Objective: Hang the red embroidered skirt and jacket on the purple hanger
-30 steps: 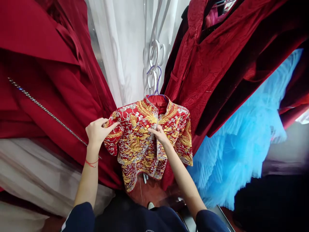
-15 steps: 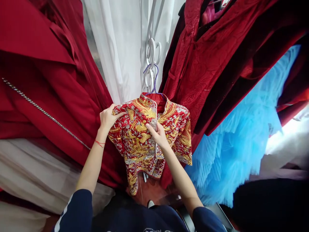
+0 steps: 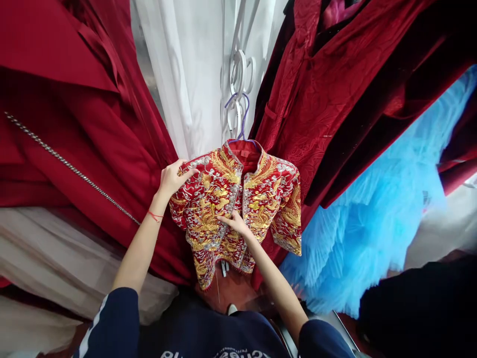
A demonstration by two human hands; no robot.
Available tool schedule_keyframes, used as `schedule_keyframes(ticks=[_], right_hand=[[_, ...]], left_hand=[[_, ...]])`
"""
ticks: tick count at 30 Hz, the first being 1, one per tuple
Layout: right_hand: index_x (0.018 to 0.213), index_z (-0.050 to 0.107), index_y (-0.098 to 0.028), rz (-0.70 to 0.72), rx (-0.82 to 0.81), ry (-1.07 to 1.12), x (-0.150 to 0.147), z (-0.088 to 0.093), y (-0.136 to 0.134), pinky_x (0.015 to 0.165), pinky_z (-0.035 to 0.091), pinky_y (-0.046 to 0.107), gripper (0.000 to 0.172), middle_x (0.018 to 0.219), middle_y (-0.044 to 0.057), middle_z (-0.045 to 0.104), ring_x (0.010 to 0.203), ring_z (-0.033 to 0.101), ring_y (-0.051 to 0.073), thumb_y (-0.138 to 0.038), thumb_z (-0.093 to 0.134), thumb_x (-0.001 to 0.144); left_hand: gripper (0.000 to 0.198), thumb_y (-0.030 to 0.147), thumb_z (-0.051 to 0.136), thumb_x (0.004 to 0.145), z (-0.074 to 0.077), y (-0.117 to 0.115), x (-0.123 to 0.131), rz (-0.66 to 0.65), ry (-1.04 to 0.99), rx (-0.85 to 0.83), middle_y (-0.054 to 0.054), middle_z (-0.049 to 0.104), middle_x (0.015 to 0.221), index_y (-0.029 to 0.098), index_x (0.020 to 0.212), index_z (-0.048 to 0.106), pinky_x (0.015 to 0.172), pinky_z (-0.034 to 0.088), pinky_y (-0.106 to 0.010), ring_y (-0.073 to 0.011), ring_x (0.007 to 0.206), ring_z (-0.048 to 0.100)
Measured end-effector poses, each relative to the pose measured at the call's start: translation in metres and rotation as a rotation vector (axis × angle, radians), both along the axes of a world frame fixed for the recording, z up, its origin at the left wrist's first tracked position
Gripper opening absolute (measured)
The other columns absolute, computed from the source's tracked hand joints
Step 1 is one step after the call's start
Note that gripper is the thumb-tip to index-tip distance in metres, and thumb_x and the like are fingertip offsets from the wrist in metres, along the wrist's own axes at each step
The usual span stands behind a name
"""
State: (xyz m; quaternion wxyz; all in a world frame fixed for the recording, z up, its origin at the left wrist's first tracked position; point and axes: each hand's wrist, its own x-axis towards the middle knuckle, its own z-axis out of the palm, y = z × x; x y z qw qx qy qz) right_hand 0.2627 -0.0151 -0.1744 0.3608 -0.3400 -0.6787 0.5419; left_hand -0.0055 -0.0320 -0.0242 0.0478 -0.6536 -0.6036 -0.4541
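Note:
A red jacket [image 3: 261, 199] with gold and silver embroidery hangs in front of me on a purple hanger [image 3: 245, 117]. The hanger's hook is caught on a white ring holder [image 3: 240, 64]. My left hand [image 3: 173, 178] grips the jacket at the shoulder on the left side, thumb on the front and fingers behind the cloth. Lower down, my right hand [image 3: 237, 223] pinches the front edge of the left panel, its fingers partly hidden inside the opening. The jacket's front stands parted, and its red lining shows at the collar.
Red gowns [image 3: 93, 124] crowd the left side, one crossed by a beaded chain [image 3: 74, 169]. Dark red dresses [image 3: 335, 99] and a blue tulle dress [image 3: 354, 238] hang at the right. White curtains [image 3: 201, 74] are behind; a reddish floor [image 3: 229, 293] shows below.
My right hand has slid down the front edge from the chest to near the waist. The jacket's front has opened wider. My left hand keeps its hold at the shoulder.

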Motion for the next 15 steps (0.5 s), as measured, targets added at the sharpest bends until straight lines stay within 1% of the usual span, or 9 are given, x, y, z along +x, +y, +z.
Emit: schedule_keyframes(ticks=[2,4,7,9,10,11,12,13,15], right_hand=[[0.062,0.050,-0.020,-0.053,-0.066,-0.001,0.002,-0.012,-0.008,0.058,0.045,0.027,0.048,0.055,-0.006,0.048,0.055,0.043,0.011,-0.058,0.078,0.060],[0.065,0.054,-0.020,-0.065,-0.102,0.062,0.005,-0.017,-0.020,0.063,0.050,0.030,0.044,0.058,-0.005,0.054,0.059,0.050,0.013,-0.057,0.077,0.063],[0.075,0.062,-0.021,0.076,-0.110,0.116,0.003,-0.010,-0.041,0.078,0.054,0.037,0.039,0.070,0.000,0.064,0.071,0.061,0.019,-0.058,0.073,0.069],[0.079,0.065,-0.022,0.185,-0.059,0.087,-0.001,0.001,-0.054,0.085,0.053,0.039,0.036,0.078,0.001,0.068,0.080,0.064,0.021,-0.056,0.071,0.072],[0.080,0.066,-0.022,0.221,-0.015,0.069,-0.003,0.008,-0.058,0.087,0.053,0.039,0.034,0.081,0.002,0.069,0.084,0.064,0.022,-0.055,0.070,0.074],[0.081,0.067,-0.022,0.246,0.031,0.054,-0.004,0.016,-0.062,0.089,0.052,0.040,0.033,0.084,0.002,0.070,0.087,0.064,0.023,-0.054,0.069,0.076],[0.081,0.067,-0.022,0.266,0.073,0.043,-0.004,0.024,-0.064,0.090,0.052,0.040,0.031,0.086,0.002,0.070,0.090,0.064,0.023,-0.053,0.067,0.078],[0.083,0.068,-0.022,0.275,0.107,0.037,-0.003,0.031,-0.066,0.092,0.051,0.040,0.031,0.087,0.003,0.070,0.092,0.063,0.024,-0.052,0.065,0.080],[0.087,0.068,-0.022,0.296,0.145,0.030,0.001,0.045,-0.069,0.094,0.051,0.041,0.031,0.091,0.003,0.071,0.095,0.063,0.024,-0.051,0.061,0.084]], left_hand=[[0.074,0.059,0.082,0.058,-0.029,0.000,-0.016,-0.172,-0.249,-0.033,-0.008,0.070,0.106,0.020,0.116,0.058,0.085,0.050,-0.032,-0.0248,0.095,0.066],[0.088,0.056,0.088,0.046,-0.068,-0.007,-0.029,-0.314,-0.506,-0.115,-0.011,0.068,0.114,0.019,0.119,0.055,0.090,0.052,-0.038,-0.0264,0.099,0.066],[0.082,0.054,0.090,0.039,-0.131,-0.025,-0.036,-0.249,-0.693,-0.310,-0.012,0.071,0.105,0.016,0.106,0.060,0.093,0.051,-0.045,-0.0295,0.098,0.067],[0.076,0.056,0.088,0.044,-0.161,-0.038,-0.037,-0.219,-0.717,-0.313,-0.012,0.072,0.102,0.016,0.102,0.061,0.092,0.052,-0.044,-0.0290,0.097,0.067],[0.070,0.059,0.085,0.049,-0.170,-0.044,-0.039,-0.174,-0.714,-0.282,-0.012,0.072,0.100,0.017,0.100,0.061,0.090,0.053,-0.043,-0.0278,0.094,0.068],[0.065,0.061,0.081,0.054,-0.172,-0.050,-0.043,-0.111,-0.703,-0.227,-0.011,0.072,0.098,0.018,0.098,0.061,0.087,0.054,-0.041,-0.0262,0.091,0.068],[0.059,0.063,0.077,0.060,-0.170,-0.056,-0.049,-0.029,-0.685,-0.161,-0.009,0.071,0.094,0.018,0.096,0.060,0.083,0.054,-0.038,-0.0243,0.087,0.067],[0.054,0.064,0.073,0.066,-0.163,-0.063,-0.057,0.060,-0.660,-0.086,-0.007,0.070,0.091,0.019,0.093,0.060,0.079,0.054,-0.036,-0.0222,0.082,0.066],[0.046,0.062,0.067,0.075,-0.136,-0.077,-0.077,0.214,-0.592,0.052,-0.003,0.066,0.084,0.020,0.091,0.059,0.072,0.052,-0.030,-0.0179,0.075,0.063]])
